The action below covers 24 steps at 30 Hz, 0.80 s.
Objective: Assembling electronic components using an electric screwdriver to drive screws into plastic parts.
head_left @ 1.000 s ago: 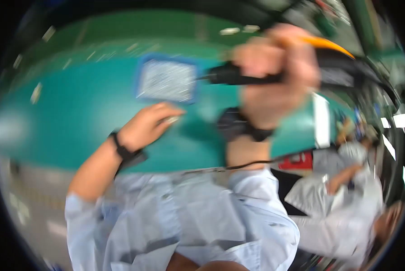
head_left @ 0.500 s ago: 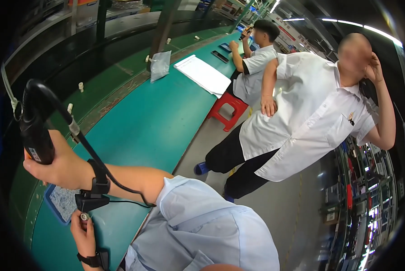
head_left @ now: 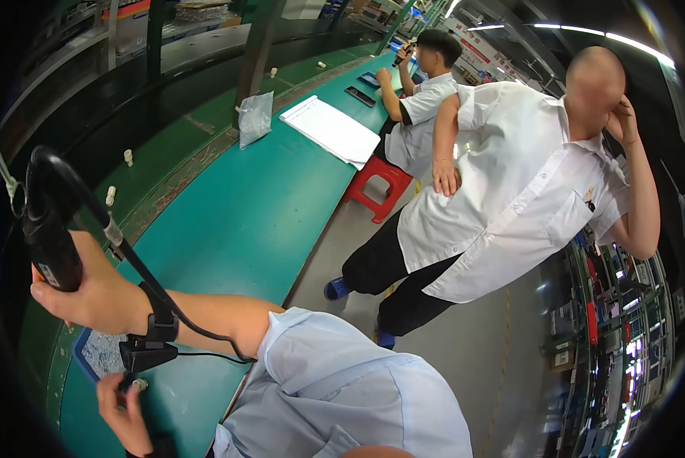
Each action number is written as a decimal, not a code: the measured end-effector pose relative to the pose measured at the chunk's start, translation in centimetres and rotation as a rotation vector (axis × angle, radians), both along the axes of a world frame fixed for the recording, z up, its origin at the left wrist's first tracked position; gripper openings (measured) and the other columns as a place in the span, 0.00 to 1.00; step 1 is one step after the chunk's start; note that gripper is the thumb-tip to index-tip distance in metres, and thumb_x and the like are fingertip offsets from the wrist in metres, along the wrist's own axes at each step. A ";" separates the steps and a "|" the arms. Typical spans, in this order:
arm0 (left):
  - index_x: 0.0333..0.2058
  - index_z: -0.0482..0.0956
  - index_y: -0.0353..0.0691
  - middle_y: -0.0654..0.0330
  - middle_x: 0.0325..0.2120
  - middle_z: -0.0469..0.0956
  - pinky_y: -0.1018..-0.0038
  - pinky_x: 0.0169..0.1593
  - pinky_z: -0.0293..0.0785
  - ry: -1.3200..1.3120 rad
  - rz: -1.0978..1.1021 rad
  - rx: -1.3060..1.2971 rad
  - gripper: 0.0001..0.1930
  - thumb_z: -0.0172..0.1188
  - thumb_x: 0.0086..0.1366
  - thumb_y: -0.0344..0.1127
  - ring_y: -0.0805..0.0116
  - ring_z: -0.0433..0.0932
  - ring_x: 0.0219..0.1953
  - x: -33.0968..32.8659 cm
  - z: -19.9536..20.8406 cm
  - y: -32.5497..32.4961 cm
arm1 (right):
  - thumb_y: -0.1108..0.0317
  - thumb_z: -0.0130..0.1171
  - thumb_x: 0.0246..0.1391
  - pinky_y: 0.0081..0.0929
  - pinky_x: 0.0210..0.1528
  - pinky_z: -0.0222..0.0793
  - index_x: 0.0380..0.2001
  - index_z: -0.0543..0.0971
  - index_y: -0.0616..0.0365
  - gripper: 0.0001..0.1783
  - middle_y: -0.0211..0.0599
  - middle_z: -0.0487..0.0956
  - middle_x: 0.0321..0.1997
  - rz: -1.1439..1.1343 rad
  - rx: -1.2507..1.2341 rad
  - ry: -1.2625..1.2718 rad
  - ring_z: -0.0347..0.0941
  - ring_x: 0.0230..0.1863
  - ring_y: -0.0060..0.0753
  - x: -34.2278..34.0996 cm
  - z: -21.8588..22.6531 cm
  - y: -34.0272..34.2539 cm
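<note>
black cylindrical corded hand tool (head_left: 51, 252) stands roughly upright at the left of the view, above the far edge of the long green table (head_left: 228, 206). the right hand (head_left: 102, 294) has its fingers wrapped firmly around the tool's body; the tool's lower end is hidden behind that hand. a thick black cord (head_left: 83, 187) arcs from the tool's top and runs down across the forearm, and a metal hook (head_left: 12, 185) meets the top too.

nearer the body, the left hand (head_left: 121, 408) is curled, thumb and finger nearly together, pinching a small cream cylindrical piece (head_left: 139, 384). just beyond it, a blue rectangular tray (head_left: 80, 357) full of small silvery bits (head_left: 102, 353) sits on the table, partly covered by the right hand and a black box-shaped wrist device (head_left: 148, 356).

further along the table lie a clear plastic bag (head_left: 255, 118), a white paper pad (head_left: 331, 131) and a dark flat rectangular device (head_left: 360, 95). a person in a white shirt (head_left: 502, 198) stands beside the table, near a red plastic stool (head_left: 384, 187).
</note>
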<state>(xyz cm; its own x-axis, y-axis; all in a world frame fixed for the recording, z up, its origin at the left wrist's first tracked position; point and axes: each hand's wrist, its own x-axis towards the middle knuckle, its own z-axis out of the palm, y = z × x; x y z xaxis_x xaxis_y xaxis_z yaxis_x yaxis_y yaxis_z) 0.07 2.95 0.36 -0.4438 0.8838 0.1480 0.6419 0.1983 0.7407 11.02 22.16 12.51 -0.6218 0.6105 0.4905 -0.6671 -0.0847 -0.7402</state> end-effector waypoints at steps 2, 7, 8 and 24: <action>0.35 0.71 0.31 0.55 0.29 0.69 0.76 0.34 0.67 0.139 -0.059 0.087 0.11 0.57 0.50 0.18 0.66 0.68 0.27 -2.3 0.1 1.0 | 0.73 0.58 0.48 0.16 0.19 0.60 0.27 0.70 0.58 0.07 0.24 0.68 0.17 -0.045 -0.049 0.011 0.63 0.16 0.13 -0.4 0.0 -0.7; 0.30 0.74 0.33 0.52 0.27 0.71 0.71 0.32 0.69 0.152 -0.097 -0.062 0.14 0.64 0.42 0.19 0.59 0.72 0.27 -3.6 -0.4 4.3 | 0.73 0.58 0.48 0.15 0.21 0.61 0.27 0.73 0.58 0.04 0.24 0.70 0.20 -0.003 0.032 -0.042 0.64 0.19 0.11 -0.3 -0.4 -0.3; 0.28 0.74 0.34 0.53 0.26 0.71 0.71 0.31 0.69 0.132 -0.108 -0.082 0.13 0.64 0.41 0.19 0.60 0.72 0.26 -4.2 -1.4 4.7 | 0.73 0.57 0.49 0.14 0.21 0.62 0.28 0.73 0.58 0.04 0.25 0.71 0.20 -0.029 0.054 -0.047 0.65 0.19 0.12 -0.2 -0.5 -0.4; 0.28 0.80 0.35 0.55 0.24 0.75 0.71 0.33 0.70 0.105 0.145 0.139 0.04 0.60 0.51 0.23 0.61 0.75 0.28 -4.2 -1.3 3.9 | 0.76 0.52 0.52 0.18 0.21 0.67 0.32 0.70 0.63 0.04 0.30 0.70 0.21 -0.023 0.143 -0.065 0.68 0.17 0.20 -1.8 -2.1 -1.3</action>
